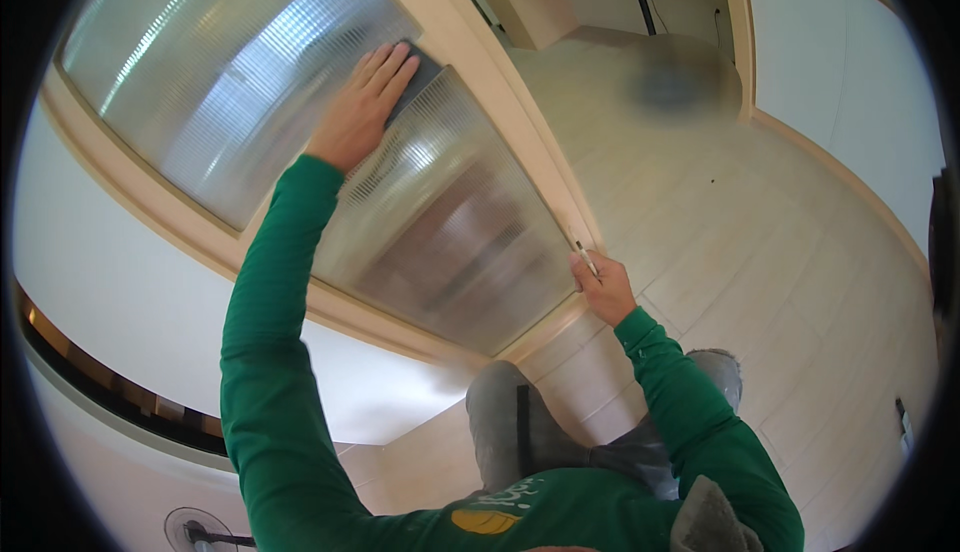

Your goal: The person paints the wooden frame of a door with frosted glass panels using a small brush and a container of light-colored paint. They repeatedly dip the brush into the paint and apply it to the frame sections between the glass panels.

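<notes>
A light wood frame (pixel 478 40) holds ribbed translucent panels (pixel 450 222) and stands in front of me at the left. My left hand (pixel 362 104) lies over a dark grey flat pad (pixel 422 74), pressing it against the frame's crossbar between two panels. Its thumb is hidden. Lower down, my right hand (pixel 604 287) pinches a thin white pen-like tool (pixel 588 260) with a dark end. That end is close to the frame's right-hand upright; I cannot tell whether it touches.
Pale tiled floor (pixel 740 252) stretches to the right, past the frame's edge. A white wall panel (pixel 835 72) with wood trim stands at far right. At the back are a pale counter (pixel 530 12) and a dark pole (pixel 642 7). Near the right rim lies a small slim object (pixel 904 422).
</notes>
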A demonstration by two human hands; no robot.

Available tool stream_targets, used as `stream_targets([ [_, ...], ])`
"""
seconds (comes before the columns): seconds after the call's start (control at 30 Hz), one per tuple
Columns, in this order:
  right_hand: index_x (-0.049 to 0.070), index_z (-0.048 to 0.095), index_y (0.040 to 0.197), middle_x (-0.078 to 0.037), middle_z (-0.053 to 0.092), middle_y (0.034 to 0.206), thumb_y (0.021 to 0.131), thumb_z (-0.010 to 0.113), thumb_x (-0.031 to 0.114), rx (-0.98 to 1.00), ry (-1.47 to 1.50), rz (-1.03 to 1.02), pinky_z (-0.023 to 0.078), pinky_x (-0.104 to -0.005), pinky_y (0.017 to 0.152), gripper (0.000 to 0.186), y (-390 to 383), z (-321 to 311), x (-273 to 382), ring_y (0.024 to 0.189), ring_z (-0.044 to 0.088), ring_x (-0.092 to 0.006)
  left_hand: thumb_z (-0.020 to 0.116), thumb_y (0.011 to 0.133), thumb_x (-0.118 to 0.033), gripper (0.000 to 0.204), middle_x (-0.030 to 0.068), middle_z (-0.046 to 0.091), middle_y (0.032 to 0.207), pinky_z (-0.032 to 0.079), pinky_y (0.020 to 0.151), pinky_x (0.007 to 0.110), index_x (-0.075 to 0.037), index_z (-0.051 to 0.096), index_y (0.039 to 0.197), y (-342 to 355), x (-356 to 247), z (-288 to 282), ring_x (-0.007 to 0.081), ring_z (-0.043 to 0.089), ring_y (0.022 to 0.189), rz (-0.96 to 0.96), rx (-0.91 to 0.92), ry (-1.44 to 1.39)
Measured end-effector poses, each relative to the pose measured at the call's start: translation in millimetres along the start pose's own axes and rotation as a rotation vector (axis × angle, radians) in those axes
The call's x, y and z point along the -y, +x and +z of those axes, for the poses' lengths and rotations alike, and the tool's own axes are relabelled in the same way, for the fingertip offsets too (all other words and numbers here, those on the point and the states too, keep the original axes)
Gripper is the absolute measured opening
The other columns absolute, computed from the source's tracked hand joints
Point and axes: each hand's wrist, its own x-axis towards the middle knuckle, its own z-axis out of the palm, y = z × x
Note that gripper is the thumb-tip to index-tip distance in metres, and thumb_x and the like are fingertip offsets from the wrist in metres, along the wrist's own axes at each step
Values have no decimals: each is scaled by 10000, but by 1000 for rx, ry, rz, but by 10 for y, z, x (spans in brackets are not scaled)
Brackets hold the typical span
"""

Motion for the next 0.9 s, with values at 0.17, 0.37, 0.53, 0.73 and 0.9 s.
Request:
stream_targets([
  [0.17, -4, 650, 853, -42, 578, 654, 1047, 597, 458, -15, -69, -31, 444, -302, 577, 503, 46, -127, 14, 604, 527, -122, 539, 860, 89, 709, 136, 383, 1630, 300, 1266, 459, -51, 424, 1545, -178, 19, -43, 349, 371, 1497, -7, -3, -13],
  [0.37, 4, 661, 863, -41, 578, 647, 1046, 591, 473, 4, -39, -28, 444, -305, 576, 508, 58, -51, -13, 602, 535, -123, 563, 826, 129, 762, 137, 374, 1636, 300, 1268, 460, -60, 422, 1551, 88, 34, 28, 344, 362, 1505, -2, -43, -38],
  [0.53, 3, 658, 867, -39, 564, 639, 1047, 589, 474, 6, -47, -17, 442, -310, 572, 508, 10, -112, -33, 600, 526, -119, 562, 821, 133, 755, 151, 402, 1615, 300, 1269, 452, -52, 428, 1542, -409, 24, -59, 347, 373, 1497, -48, -17, -19],
  [0.73, 5, 660, 861, -44, 573, 646, 1045, 591, 480, 55, -42, -25, 450, -304, 584, 514, 6, 30, 1, 608, 537, -124, 588, 809, 118, 775, 149, 385, 1625, 298, 1272, 449, -55, 420, 1545, 84, -27, 48, 342, 362, 1504, -38, -18, -16],
  [0.9, 9, 652, 840, -47, 586, 653, 1043, 593, 483, 21, -49, -6, 452, -303, 587, 519, -14, -65, -39, 616, 547, -125, 592, 805, 114, 781, 139, 380, 1629, 298, 1274, 447, -55, 416, 1547, -137, 2, 41, 339, 363, 1502, -28, 9, -29],
])
